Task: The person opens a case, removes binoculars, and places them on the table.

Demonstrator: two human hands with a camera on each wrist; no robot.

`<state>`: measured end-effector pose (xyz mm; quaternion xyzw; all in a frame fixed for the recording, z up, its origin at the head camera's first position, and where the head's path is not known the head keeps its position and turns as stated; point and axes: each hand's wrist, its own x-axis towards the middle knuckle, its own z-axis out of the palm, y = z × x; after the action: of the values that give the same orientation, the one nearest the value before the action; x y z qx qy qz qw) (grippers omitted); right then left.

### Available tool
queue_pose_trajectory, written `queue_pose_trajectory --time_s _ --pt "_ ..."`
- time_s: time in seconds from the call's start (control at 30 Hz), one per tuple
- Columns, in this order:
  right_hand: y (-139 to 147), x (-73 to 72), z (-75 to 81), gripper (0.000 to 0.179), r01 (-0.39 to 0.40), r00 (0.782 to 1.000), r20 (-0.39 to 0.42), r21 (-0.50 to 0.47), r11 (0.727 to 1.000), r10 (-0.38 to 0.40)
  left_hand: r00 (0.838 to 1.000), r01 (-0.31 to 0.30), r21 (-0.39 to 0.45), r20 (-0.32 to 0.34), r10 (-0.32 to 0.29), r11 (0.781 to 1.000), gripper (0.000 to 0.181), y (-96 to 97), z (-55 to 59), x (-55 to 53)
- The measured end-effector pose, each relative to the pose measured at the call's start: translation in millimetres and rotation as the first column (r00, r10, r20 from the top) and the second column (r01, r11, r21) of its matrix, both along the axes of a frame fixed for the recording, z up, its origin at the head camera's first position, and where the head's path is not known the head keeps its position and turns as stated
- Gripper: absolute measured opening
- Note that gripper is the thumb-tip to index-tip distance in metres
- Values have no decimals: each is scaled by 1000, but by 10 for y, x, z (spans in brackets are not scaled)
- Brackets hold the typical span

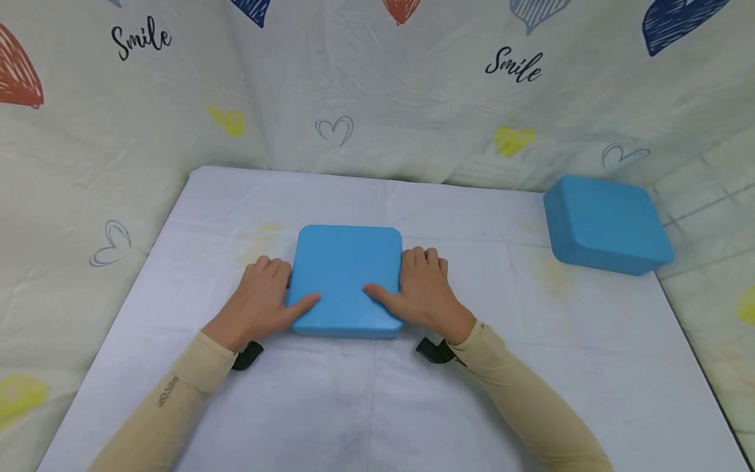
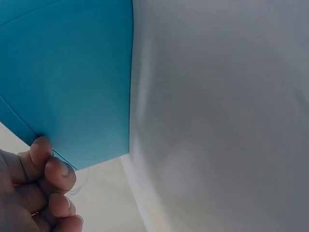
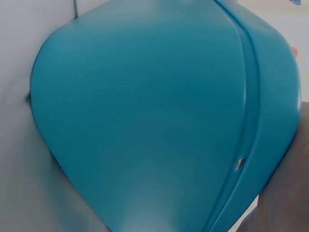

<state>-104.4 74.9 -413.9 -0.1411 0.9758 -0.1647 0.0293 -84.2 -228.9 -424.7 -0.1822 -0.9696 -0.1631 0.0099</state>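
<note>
A light-blue lidded box (image 1: 348, 278) lies flat near the middle of the table, lid upward. On its left side, my left hand (image 1: 262, 298) grips it with the thumb over the top. My right hand (image 1: 426, 290) holds the opposite side, its thumb also on the lid. In the left wrist view, curled fingertips of the left hand (image 2: 46, 186) touch the box (image 2: 72, 96) at the lid seam. The right wrist view is mostly filled by the box (image 3: 145, 116), with its seam and a small notch; the right fingers are largely hidden there.
A second blue box (image 1: 613, 223) stands at the table's back right corner. White cloth covers the table (image 1: 354, 406). A curtain (image 1: 413, 85) printed with hearts and "Smile" hangs behind and beside it.
</note>
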Motion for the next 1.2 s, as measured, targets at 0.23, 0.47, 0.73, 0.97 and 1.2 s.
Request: queue_pose_trajectory --time_s 0.23,0.47,0.73,0.97,1.2 --pt "-123 38 0 86 -14 1000 -7 -14 1000 14 999 4 -6 -32 -4 1000 51 -135 16 51" --pt "-210 67 -5 85 -12 1000 -26 -15 1000 12 1000 -4 11 -28 4 1000 51 -219 1 86" --pt "-242 71 5 84 -16 999 -49 -2 1000 16 1000 -1 5 -29 1 1000 50 -240 11 93" --pt "-236 91 -3 82 -13 998 -62 -9 1000 12 1000 -3 7 -5 3 1000 49 -226 -32 106" --pt "-228 104 -22 81 -5 999 -48 -12 1000 4 1000 -5 -30 -14 4 1000 52 -211 -9 113"
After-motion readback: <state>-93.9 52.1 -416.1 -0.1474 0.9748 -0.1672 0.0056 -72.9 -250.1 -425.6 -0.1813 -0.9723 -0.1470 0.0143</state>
